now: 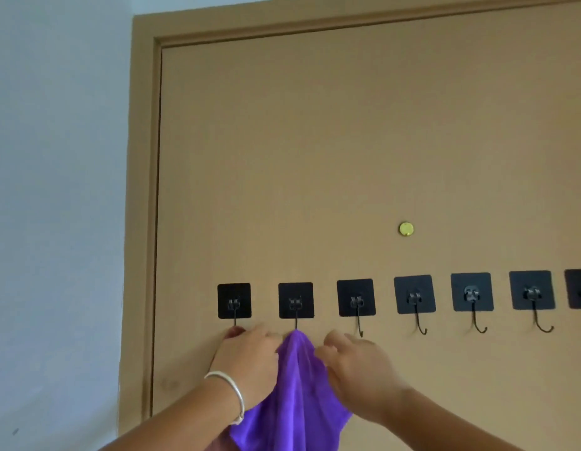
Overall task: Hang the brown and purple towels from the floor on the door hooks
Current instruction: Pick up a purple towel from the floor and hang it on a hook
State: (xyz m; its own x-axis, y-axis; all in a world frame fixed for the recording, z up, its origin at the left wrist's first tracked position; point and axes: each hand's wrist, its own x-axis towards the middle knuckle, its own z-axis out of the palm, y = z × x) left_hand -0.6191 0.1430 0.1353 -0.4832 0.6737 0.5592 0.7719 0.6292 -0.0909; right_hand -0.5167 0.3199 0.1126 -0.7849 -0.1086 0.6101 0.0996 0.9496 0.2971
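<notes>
Purple towel (294,385) draped long-axis down from second hook (296,307), flanked by left hand (250,356) and right hand (357,369), equally near, both gripping its folds.

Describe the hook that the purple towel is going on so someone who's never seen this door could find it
On the tan door, a row of black square-backed hooks runs across. Count from the hinge-side frame at the left: it is the second hook. Unlike its neighbours, the purple towel bunches directly beneath it.
</notes>
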